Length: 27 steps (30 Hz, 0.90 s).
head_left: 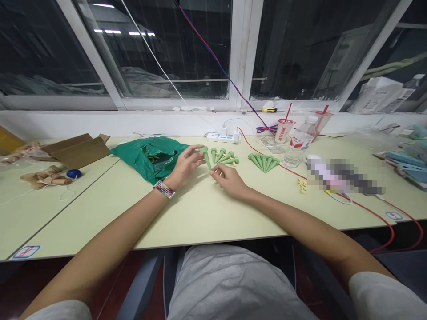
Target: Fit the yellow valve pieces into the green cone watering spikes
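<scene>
A green cone-shaped plant watering spike [207, 159] is held above the table, wide end up and pointed end down. My left hand [183, 169] grips it near the wide top between thumb and fingers. At the pointed tip, the fingers of my right hand [231, 181] are pinched together. Just behind my right hand lie several green spikes with yellow valves [220, 156], fanned out. Further right is a second fan of green spikes [264, 162], with no yellow parts visible on them. Loose small yellow valves [302, 186] lie to the right. A torn green plastic bag [145, 153] lies beside my left hand.
A power strip [223, 137] with plugs stands at the back. Right of it are a paper cup [284, 131], a water bottle [298, 144] and a red cable [363, 212]. On the left lie a cardboard box [78, 151], wooden pieces [43, 178] and a blue ball [74, 173].
</scene>
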Motion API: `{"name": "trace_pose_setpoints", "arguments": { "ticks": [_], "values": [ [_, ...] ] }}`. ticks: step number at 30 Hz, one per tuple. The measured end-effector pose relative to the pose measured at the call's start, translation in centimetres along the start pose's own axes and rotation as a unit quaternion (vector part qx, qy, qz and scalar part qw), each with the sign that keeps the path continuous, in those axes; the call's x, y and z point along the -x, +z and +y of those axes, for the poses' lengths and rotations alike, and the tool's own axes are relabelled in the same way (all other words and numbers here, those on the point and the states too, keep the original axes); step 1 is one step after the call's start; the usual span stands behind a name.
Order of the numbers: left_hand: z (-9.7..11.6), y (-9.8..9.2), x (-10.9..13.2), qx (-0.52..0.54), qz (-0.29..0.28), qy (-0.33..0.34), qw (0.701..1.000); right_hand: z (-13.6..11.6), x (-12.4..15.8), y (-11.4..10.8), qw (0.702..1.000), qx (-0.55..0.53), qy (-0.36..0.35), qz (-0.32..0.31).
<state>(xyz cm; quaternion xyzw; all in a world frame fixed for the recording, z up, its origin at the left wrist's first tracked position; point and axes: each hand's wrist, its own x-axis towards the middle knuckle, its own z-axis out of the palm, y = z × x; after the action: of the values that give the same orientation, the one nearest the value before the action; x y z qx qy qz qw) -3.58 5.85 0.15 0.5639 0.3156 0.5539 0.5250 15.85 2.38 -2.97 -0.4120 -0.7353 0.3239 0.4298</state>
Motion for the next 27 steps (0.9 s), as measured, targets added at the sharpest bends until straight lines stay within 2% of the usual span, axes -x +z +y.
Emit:
{"name": "trace_pose_setpoints", "arguments": {
  "ticks": [2,4,6,10,14,17,20,23,27],
  "values": [
    [0.8,-1.2,-0.8,0.04,0.033,0.011,0.999,0.0,0.7,0.6,0.994,0.099,-0.03,-0.017],
    [1.7,-2.6,-1.5,0.056,0.064,0.02,0.996,0.1,1.1,1.2,0.972,0.206,-0.112,-0.029],
    [2.4,-4.0,-1.9,0.075,0.099,0.026,0.992,0.2,1.1,1.9,0.943,0.262,-0.201,-0.049],
    [2.7,-6.0,-2.4,0.105,0.135,0.031,0.985,0.0,-0.7,4.0,0.912,0.268,-0.293,-0.104],
    [2.4,-6.5,-2.4,0.116,0.148,0.021,0.982,-0.8,-2.8,6.8,0.875,0.268,-0.371,-0.156],
    [2.1,-6.3,-2.4,0.127,0.153,0.01,0.98,-1.3,-3.3,7.8,0.867,0.284,-0.375,-0.161],
    [1.8,-6.0,-2.3,0.124,0.152,-0.003,0.981,-1.2,-2.8,7.5,0.879,0.295,-0.348,-0.135],
    [1.6,-5.8,-2.2,0.105,0.137,-0.006,0.985,-0.6,-1.8,6.1,0.898,0.282,-0.317,-0.118],
    [1.0,-5.3,-2.1,0.103,0.112,-0.019,0.988,0.5,-0.3,3.1,0.912,0.261,-0.293,-0.118]
  ]
}}
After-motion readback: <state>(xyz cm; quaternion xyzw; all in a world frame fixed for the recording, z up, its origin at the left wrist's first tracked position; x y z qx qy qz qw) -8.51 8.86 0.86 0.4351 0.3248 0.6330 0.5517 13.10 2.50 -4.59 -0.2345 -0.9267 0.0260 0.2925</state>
